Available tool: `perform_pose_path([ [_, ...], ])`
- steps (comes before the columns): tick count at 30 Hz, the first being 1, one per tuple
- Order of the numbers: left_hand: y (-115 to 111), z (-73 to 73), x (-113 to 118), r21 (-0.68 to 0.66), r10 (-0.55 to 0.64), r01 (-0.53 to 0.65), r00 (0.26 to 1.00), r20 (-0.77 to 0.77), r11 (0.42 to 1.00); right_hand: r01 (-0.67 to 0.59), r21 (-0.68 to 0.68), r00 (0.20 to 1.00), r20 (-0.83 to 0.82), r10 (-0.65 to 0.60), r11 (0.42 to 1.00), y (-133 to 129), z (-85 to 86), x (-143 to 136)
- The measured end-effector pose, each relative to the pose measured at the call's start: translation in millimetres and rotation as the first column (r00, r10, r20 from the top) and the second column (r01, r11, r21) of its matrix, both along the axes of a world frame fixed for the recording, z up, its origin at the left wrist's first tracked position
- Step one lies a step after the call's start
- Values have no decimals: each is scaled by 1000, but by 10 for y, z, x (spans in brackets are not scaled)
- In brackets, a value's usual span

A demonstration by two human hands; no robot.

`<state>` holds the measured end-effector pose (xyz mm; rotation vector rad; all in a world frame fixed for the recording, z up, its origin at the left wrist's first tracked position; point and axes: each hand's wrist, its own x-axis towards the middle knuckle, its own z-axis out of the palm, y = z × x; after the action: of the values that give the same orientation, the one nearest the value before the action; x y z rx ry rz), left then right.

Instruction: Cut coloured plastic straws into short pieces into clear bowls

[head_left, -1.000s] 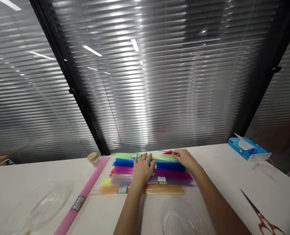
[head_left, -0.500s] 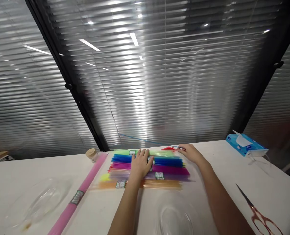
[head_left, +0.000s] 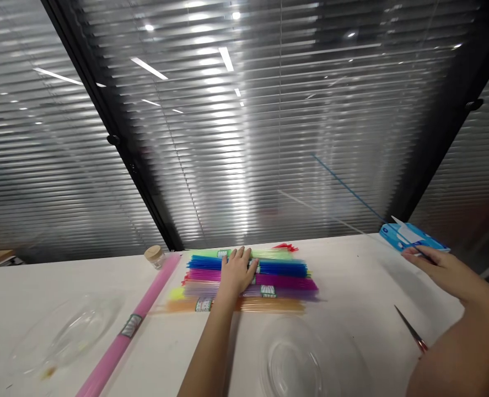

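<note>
My left hand point(head_left: 238, 271) lies with its fingers spread on top of bundles of thin coloured sticks, over the blue bundle point(head_left: 285, 268). Magenta point(head_left: 294, 282), purple and orange point(head_left: 269, 305) bundles lie nearer me, and a pale green one lies behind. Several have paper labels. Over at the right, my right hand point(head_left: 432, 264) is raised in front of the tissue box, its fingers pinched on one thin blue stick point(head_left: 347, 188). The stick slants up and to the left in front of the blinds.
A long pink roll point(head_left: 149, 298) and a corked jar point(head_left: 155, 257) are left of the bundles. Clear plastic dishes point(head_left: 291, 366) lie front centre and left. Scissors point(head_left: 410, 327), partly hidden by my right arm, and a blue tissue box point(head_left: 413, 237) are at right. Window blinds stand behind.
My right hand has moved right and away from the bundles, drawing the blue stick with it; the stick now stands more steeply. My left hand stays on the bundles.
</note>
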<state>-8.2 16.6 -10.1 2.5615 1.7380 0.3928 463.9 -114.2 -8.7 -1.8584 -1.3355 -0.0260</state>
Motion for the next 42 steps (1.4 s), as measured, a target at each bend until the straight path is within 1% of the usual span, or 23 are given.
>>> perform_pose_path([
  [2, -5, 21, 0, 7, -9, 9, 1000, 4, 1000, -68, -74, 992, -115, 59, 995, 40, 139, -212],
  [3, -7, 30, 0, 10, -17, 17, 1000, 6, 1000, -126, -108, 983, -150, 109, 986, 89, 223, -365],
  [5, -11, 46, -1, 10, -32, 32, 999, 9, 999, -266, -155, 958, -156, 242, 951, 214, 386, -717],
  [7, -12, 53, 0, 10, -41, 41, 999, 12, 999, -314, -163, 945, -146, 292, 935, 343, 496, -1070],
  [8, -12, 54, 0, 11, -42, 41, 999, 14, 999, -356, -182, 933, -127, 338, 916, 400, 520, -1230],
  [9, -11, 54, 1, 13, -40, 40, 999, 16, 999, -409, -200, 912, -108, 395, 890, 449, 520, -1374],
  [11, -11, 58, -1, 18, -40, 40, 999, 18, 999, -494, -227, 869, -102, 484, 839, 525, 457, -1614],
  [13, -16, 75, -6, 20, -52, 52, 999, 17, 998, -566, -258, 823, -114, 557, 783, 569, 334, -1797],
  [15, -31, 107, -12, 18, -80, 80, 997, 14, 997, -613, -286, 785, -120, 607, 736, 585, 188, -1941],
  [17, -60, 144, -18, 2, -119, 119, 993, 9, 993, -628, -304, 770, -111, 628, 716, 574, 51, -2060],
  [19, -103, 166, -21, -22, -152, 152, 988, 3, 988, -621, -313, 773, -89, 629, 719, 537, -60, -2160],
  [21, -157, 162, -25, -37, -170, 170, 985, 0, 985, -601, -313, 783, -50, 620, 735, 486, -142, -2236],
  [24, -242, 115, -43, -32, -173, 172, 985, -3, 984, -570, -299, 795, 36, 606, 765, 427, -221, -2293],
  [26, -288, 72, -62, -20, -164, 164, 986, -5, 986, -563, -293, 788, 91, 609, 773, 416, -252, -2293],
  [29, -325, 16, -83, 0, -160, 160, 987, -8, 987, -559, -304, 770, 155, 619, 771, 426, -272, -2267],
  [33, -325, -23, -82, 23, -167, 167, 986, -4, 986, -526, -334, 755, 238, 610, 782, 414, -254, -2252],
  [38, -321, -17, -79, 40, -174, 175, 985, -7, 984, -458, -351, 766, 311, 563, 817, 358, -223, -2288],
  [42, -325, 1, -83, 44, -174, 175, 985, -22, 984, -428, -366, 774, 324, 545, 826, 336, -215, -2281],
])
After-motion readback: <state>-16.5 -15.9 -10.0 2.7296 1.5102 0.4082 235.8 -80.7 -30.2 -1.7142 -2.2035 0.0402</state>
